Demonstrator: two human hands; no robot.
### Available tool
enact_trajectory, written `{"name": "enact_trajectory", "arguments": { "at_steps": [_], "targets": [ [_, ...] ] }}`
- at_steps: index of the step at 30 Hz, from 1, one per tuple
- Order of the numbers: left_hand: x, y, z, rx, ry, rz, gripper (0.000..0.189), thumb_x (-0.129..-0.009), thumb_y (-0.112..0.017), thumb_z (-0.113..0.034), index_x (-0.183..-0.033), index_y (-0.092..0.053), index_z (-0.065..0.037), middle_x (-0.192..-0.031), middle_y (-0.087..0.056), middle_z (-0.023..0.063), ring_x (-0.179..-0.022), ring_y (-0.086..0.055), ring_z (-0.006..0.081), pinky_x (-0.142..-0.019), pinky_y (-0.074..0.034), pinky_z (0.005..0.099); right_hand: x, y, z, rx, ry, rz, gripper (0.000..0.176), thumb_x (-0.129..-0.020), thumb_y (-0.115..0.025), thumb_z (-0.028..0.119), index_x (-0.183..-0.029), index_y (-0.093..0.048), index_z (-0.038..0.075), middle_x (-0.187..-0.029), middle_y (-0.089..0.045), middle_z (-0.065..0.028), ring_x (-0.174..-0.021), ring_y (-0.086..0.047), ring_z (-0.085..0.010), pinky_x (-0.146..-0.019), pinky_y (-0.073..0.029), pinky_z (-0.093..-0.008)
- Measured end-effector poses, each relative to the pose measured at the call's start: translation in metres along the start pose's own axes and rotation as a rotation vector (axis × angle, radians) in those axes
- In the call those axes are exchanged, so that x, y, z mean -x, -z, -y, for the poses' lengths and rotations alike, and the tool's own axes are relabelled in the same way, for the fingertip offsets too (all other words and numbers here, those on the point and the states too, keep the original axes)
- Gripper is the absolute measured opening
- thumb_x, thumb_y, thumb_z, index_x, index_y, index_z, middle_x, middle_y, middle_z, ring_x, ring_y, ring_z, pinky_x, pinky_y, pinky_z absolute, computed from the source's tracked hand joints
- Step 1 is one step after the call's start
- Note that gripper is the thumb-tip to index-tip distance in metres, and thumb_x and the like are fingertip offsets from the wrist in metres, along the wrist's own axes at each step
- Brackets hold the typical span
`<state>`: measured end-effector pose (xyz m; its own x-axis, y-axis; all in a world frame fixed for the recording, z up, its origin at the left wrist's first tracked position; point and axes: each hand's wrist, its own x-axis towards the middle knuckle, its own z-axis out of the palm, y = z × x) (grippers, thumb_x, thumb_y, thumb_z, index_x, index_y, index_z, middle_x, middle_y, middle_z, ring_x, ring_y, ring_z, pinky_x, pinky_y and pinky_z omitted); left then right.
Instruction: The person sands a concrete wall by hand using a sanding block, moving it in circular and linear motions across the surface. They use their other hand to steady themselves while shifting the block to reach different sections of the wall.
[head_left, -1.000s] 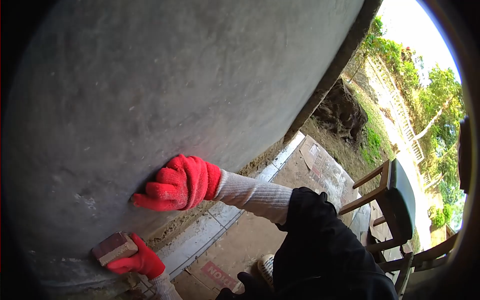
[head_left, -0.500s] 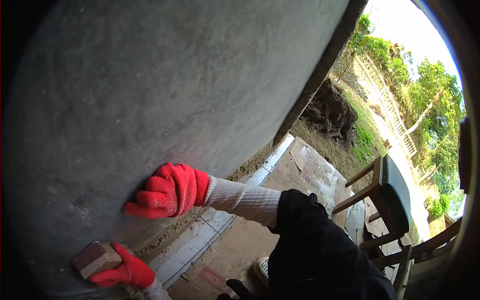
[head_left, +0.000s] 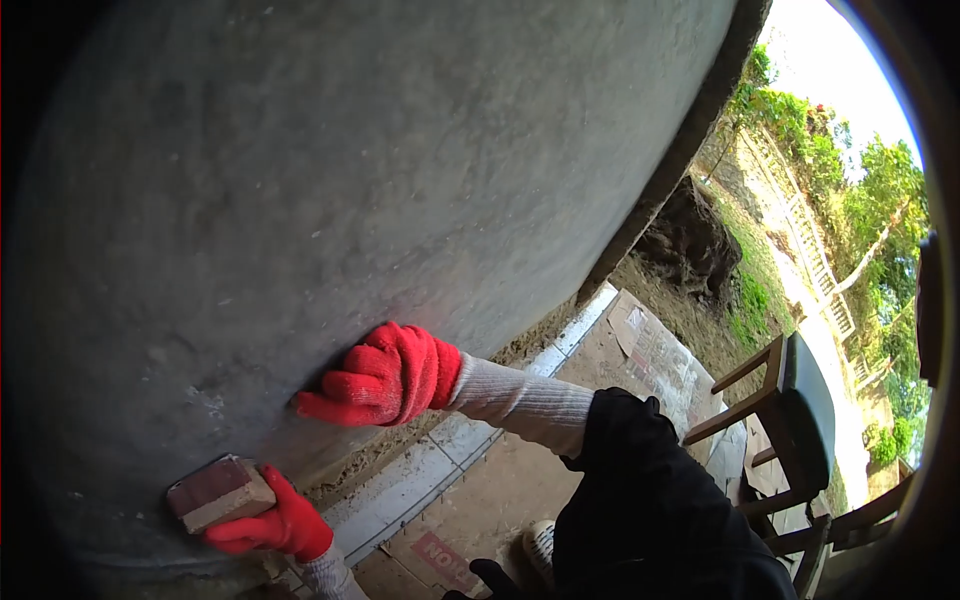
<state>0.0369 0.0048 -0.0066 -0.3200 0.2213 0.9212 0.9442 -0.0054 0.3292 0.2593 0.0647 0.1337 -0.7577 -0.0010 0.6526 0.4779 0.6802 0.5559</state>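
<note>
My left hand [head_left: 280, 517], in a red knitted glove, is closed around a rectangular block [head_left: 222, 494] at the lower left. The block has a maroon face and tan sides, and it lies close against the grey wall [head_left: 330, 180]; whether it touches is hard to see. Higher and nearer the middle, my right hand [head_left: 385, 378], gloved in red too, presses against the wall. Its fingers are bunched, with one digit pointing left along the surface. Anything under that palm is hidden. A grey cuff and a black sleeve cover the right arm.
White tiles [head_left: 465, 440] run along the foot of the wall. Cardboard [head_left: 490, 490] covers the floor, with a shoe [head_left: 541, 548] on it. A chair with a dark cushion [head_left: 808, 410] stands at the right. Beyond the wall's edge are a dark stump-like mass [head_left: 690, 240] and trees.
The whole view has shifted, so the wall, chair and both hands appear farther right. Both hands stay at the wall, and the left keeps its hold on the block.
</note>
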Motion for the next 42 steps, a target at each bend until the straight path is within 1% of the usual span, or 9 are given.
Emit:
{"name": "enact_trajectory", "arguments": {
  "at_steps": [1, 5, 12, 17, 24, 29, 36, 38, 42],
  "targets": [
    [0.012, -0.004, 0.002, 0.027, 0.042, 0.013, 0.112, -0.073, -0.080, -0.030, -0.149, -0.002, -0.005, -0.136, -0.029, 0.0291, -0.117, -0.040, 0.0438, -0.095, -0.037, 0.0531, 0.000, 0.002, 0.000, 0.011, 0.003, 0.020, 0.039, -0.069, -0.065, 0.019, -0.107, -0.066, 0.025, -0.071, -0.043, 0.0065, -0.058, -0.042, -0.0086, -0.043, -0.032, -0.0246],
    [0.053, -0.005, 0.012, 0.119, 0.124, 0.153, 0.119, -0.068, -0.082, -0.028, -0.148, 0.002, -0.006, -0.142, -0.019, 0.0264, -0.125, -0.033, 0.0436, -0.098, -0.036, 0.0537, -0.001, 0.003, 0.001, 0.017, 0.005, 0.022, 0.041, -0.068, -0.065, 0.020, -0.108, -0.066, 0.025, -0.074, -0.044, 0.0070, -0.058, -0.042, -0.0086, -0.044, -0.032, -0.0250],
    [-0.020, 0.013, -0.017, 0.192, 0.137, 0.106, 0.119, -0.067, -0.083, -0.025, -0.149, 0.003, -0.009, -0.144, -0.016, 0.0245, -0.127, -0.031, 0.0426, -0.101, -0.033, 0.0529, -0.002, 0.007, 0.000, 0.000, 0.017, 0.087, 0.041, -0.067, -0.066, 0.019, -0.107, -0.067, 0.024, -0.077, -0.047, 0.0055, -0.060, -0.046, -0.0096, -0.044, -0.034, -0.0261],
    [0.042, 0.001, 0.003, 0.231, 0.212, 0.240, 0.126, -0.062, -0.085, -0.019, -0.148, 0.006, -0.010, -0.145, -0.012, 0.0246, -0.130, -0.026, 0.0414, -0.102, -0.030, 0.0524, -0.003, 0.006, -0.001, 0.015, 0.012, 0.037, 0.045, -0.063, -0.068, 0.018, -0.107, -0.068, 0.024, -0.078, -0.047, 0.0048, -0.060, -0.046, -0.0113, -0.044, -0.033, -0.0264],
    [-0.018, 0.011, -0.019, 0.240, 0.226, 0.140, 0.129, -0.057, -0.088, -0.024, -0.147, 0.003, -0.012, -0.141, -0.018, 0.0208, -0.124, -0.031, 0.0385, -0.096, -0.033, 0.0496, -0.004, 0.009, -0.001, 0.019, 0.019, 0.096, 0.045, -0.060, -0.069, 0.018, -0.105, -0.068, 0.023, -0.069, -0.048, 0.0057, -0.059, -0.045, -0.0125, -0.045, -0.031, -0.0284],
    [0.050, -0.006, 0.008, 0.272, 0.169, 0.162, 0.129, -0.058, -0.087, -0.028, -0.148, 0.004, -0.008, -0.145, -0.013, 0.0232, -0.129, -0.027, 0.0406, -0.099, -0.030, 0.0542, 0.000, 0.009, -0.001, 0.020, 0.011, 0.103, 0.047, -0.060, -0.068, 0.017, -0.107, -0.067, 0.023, -0.075, -0.045, 0.0052, -0.062, -0.045, -0.0115, -0.045, -0.033, -0.0270],
    [-0.049, 0.018, -0.019, 0.148, 0.193, 0.075, 0.128, -0.060, -0.087, -0.029, -0.148, 0.004, -0.014, -0.142, -0.014, 0.0233, -0.126, -0.029, 0.0407, -0.098, -0.031, 0.0548, -0.002, 0.012, 0.000, -0.028, 0.010, 0.205, 0.053, -0.058, -0.065, 0.017, -0.112, -0.065, 0.020, -0.078, -0.044, 0.0037, -0.066, -0.046, -0.0116, -0.045, -0.034, -0.0264],
    [-0.015, 0.006, -0.011, 0.189, 0.162, 0.010, 0.128, -0.060, -0.087, -0.029, -0.148, 0.005, -0.015, -0.142, -0.014, 0.0231, -0.124, -0.031, 0.0402, -0.096, -0.032, 0.0544, -0.003, 0.008, -0.001, 0.010, 0.028, 0.078, 0.053, -0.059, -0.065, 0.016, -0.112, -0.065, 0.019, -0.075, -0.044, 0.0038, -0.065, -0.046, -0.0118, -0.045, -0.035, -0.0267],
    [0.035, -0.002, 0.005, 0.273, 0.182, 0.136, 0.128, -0.062, -0.086, -0.032, -0.148, 0.007, -0.015, -0.141, -0.016, 0.0235, -0.123, -0.033, 0.0404, -0.094, -0.034, 0.0533, -0.002, 0.009, 0.001, -0.036, -0.007, 0.148, 0.054, -0.058, -0.065, 0.016, -0.111, -0.065, 0.019, -0.073, -0.044, 0.0044, -0.063, -0.046, -0.0119, -0.046, -0.035, -0.0273]
  ]
}}
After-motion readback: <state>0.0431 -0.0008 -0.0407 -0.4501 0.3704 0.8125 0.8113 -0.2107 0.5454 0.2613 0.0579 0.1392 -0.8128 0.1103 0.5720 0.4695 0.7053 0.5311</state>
